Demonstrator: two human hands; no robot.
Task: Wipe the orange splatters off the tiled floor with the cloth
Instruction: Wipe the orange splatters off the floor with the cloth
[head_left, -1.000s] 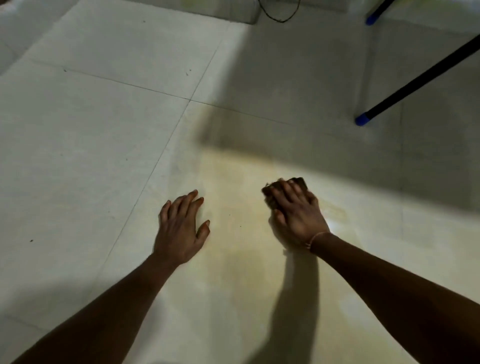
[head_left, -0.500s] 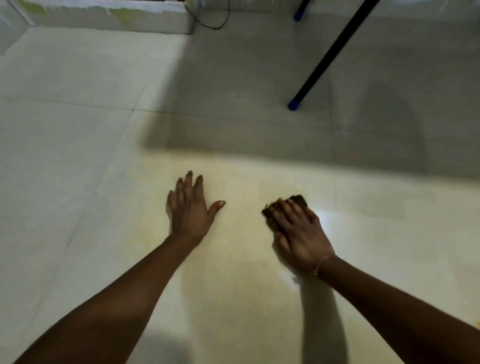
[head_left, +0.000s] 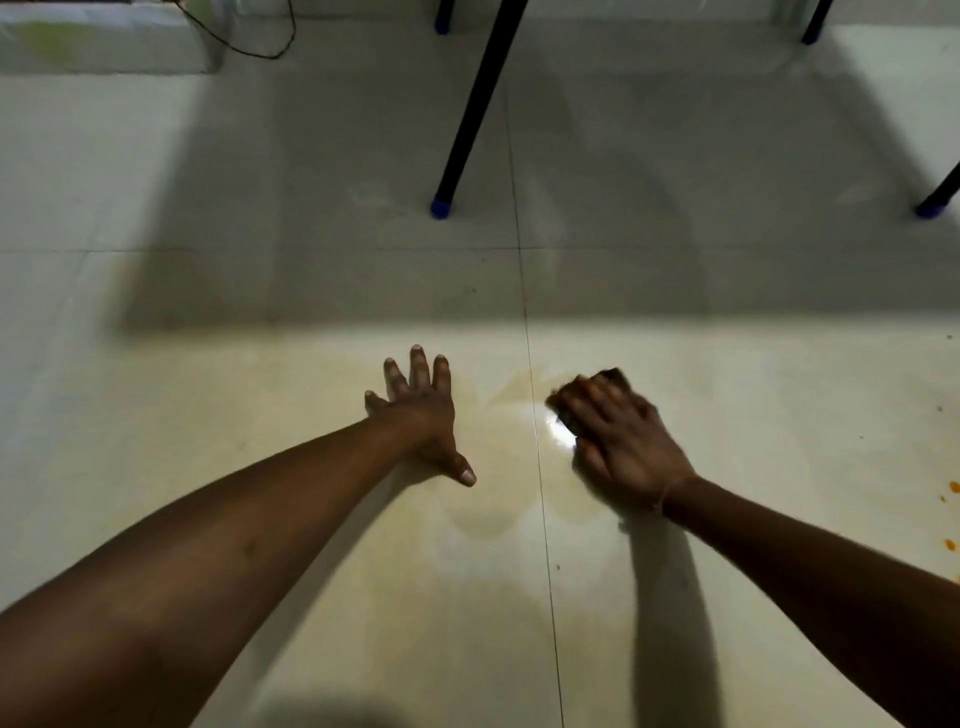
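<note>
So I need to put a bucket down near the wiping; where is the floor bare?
Bare tiles lie left of the left hand, out to the frame's left edge, and near the bottom between the two forearms. Farther off, the black legs break up the floor. Avoid the right edge: orange splatters lie there. The right hand presses the cloth beside the grout line.
</note>
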